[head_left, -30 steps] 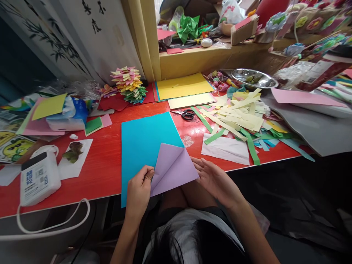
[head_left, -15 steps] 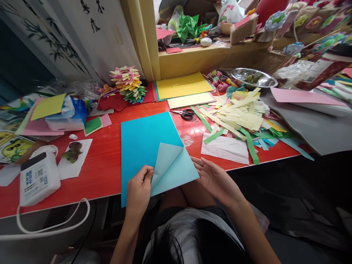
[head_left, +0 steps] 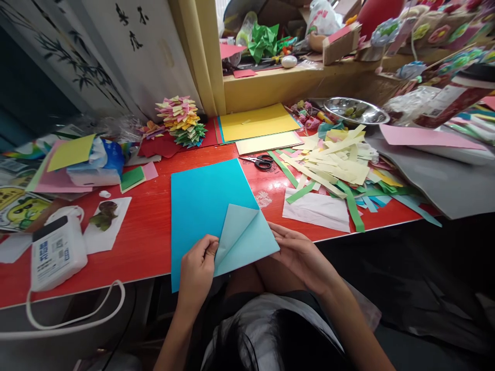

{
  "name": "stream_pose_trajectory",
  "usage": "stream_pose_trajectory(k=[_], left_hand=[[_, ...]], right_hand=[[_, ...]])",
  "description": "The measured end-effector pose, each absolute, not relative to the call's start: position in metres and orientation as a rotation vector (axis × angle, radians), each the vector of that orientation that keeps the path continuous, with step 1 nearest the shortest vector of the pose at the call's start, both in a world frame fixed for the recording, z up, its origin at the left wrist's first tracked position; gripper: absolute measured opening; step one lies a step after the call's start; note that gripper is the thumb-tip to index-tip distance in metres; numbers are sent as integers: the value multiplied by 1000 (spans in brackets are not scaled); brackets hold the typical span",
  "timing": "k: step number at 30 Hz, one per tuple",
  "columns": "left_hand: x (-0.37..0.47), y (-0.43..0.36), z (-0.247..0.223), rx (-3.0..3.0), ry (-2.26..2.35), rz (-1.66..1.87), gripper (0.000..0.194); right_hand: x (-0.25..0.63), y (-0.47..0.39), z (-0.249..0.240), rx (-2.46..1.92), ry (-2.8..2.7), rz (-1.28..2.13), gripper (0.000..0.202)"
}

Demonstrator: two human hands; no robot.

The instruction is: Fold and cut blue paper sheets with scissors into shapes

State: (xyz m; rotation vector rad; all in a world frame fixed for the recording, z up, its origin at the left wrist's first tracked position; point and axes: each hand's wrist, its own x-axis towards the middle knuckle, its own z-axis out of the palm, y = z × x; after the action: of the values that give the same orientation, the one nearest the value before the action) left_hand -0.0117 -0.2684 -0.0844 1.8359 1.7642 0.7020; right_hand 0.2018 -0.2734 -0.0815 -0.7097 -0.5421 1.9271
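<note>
We are pinching blue paper (head_left: 204,201) in our left hand (head_left: 198,264) and holding our right hand (head_left: 303,255) at its lower right corner.

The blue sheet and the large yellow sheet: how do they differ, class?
The left hand pinches a pale flap over the blue sheet; no hand touches the yellow sheet. The blue sheet overhangs the near edge of the red table; the yellow sheet lies at the back. Both look like paper.
</note>
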Motion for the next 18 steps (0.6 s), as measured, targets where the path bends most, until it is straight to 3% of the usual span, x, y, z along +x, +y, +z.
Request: stream_pose_trajectory(k=[4, 7, 12, 18], left_hand=[[-14, -275, -93, 2298, 1396, 778, 16], [-16, -277, -98, 2482, 1290, 787, 32], [-19, -273, -95, 2255, 1363, 735, 16], [-20, -269, -91, 2216, 1332, 676, 15]], right_hand=[[187, -281, -80, -762, -726, 1784, 39], [163, -285, -81, -956, -1133, 1495, 43], [127, -281, -94, -1247, -1653, 1013, 45], [123, -280, -104, -1318, -1734, 868, 43]])
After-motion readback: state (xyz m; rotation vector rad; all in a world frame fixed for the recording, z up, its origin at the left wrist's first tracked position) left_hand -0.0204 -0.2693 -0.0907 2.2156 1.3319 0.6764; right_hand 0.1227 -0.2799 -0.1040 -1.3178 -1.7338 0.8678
